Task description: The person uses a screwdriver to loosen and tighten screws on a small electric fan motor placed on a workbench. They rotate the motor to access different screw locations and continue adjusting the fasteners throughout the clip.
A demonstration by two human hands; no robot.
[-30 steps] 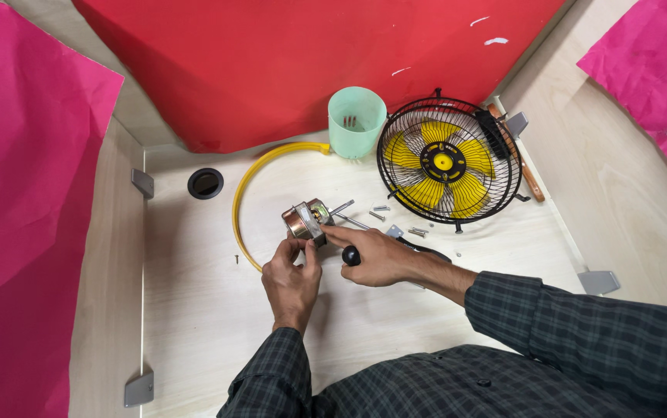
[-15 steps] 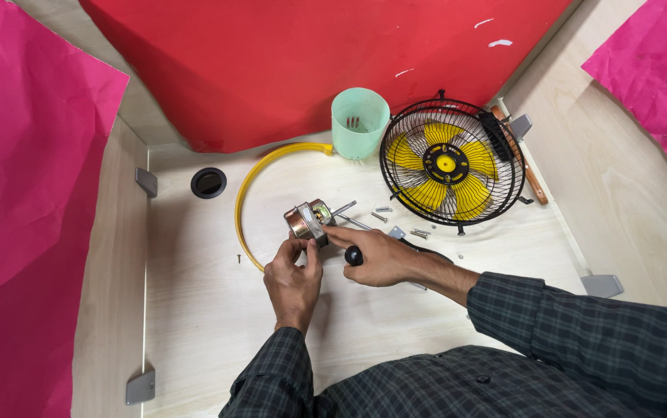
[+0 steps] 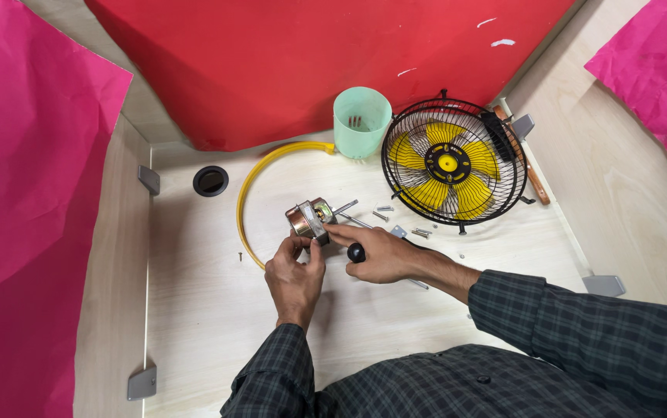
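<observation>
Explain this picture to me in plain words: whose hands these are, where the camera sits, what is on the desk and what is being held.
The camera is worn on a person's head and looks down at their own two bare hands over a pale wooden desk. The left hand steadies a small metal motor with a shaft sticking out. The right hand touches the motor with its fingers and holds a tool with a black knob. On the desk lie a black caged fan with yellow blades, a mint green cup, a curved yellow ring, loose screws and a round black cable hole. Red and pink paper covers the walls.
</observation>
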